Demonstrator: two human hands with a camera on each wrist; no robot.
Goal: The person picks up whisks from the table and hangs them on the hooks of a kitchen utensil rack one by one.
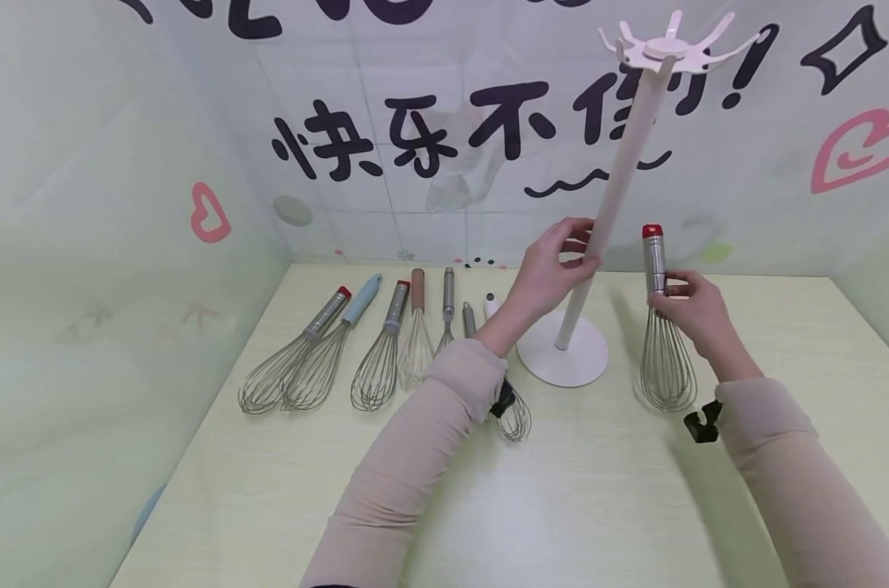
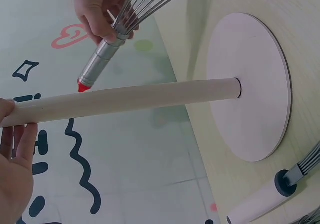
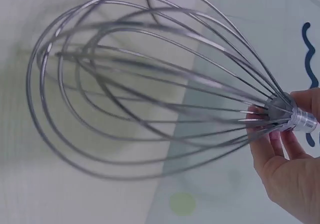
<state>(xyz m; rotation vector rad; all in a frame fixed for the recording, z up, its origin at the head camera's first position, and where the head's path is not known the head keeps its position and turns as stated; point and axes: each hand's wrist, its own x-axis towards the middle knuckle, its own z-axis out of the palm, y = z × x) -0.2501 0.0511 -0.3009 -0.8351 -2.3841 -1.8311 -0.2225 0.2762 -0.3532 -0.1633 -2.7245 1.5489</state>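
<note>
A tall white stand has a round base [image 1: 555, 369], a slim pole [image 1: 628, 163] and a ring of upturned hooks [image 1: 665, 51] on top. My left hand [image 1: 550, 269] grips the pole between thumb and fingers, partway up. To the right of the stand, my right hand [image 1: 698, 314] holds a steel whisk [image 1: 655, 265] with a red-tipped handle. The grip is low on the handle, just where the wires begin. In the head view this whisk is upright, red tip up and wire balloon [image 3: 150, 84] down, above the table.
Left of the stand several whisks lie on the pale table [image 1: 268, 490], among them a blue-handled whisk [image 1: 361, 300], a brown-handled whisk [image 1: 417, 292] and red-tipped ones. A white-handled whisk [image 2: 260, 199] lies close to the base. Printed sheeting [image 1: 430, 220] walls the back and sides.
</note>
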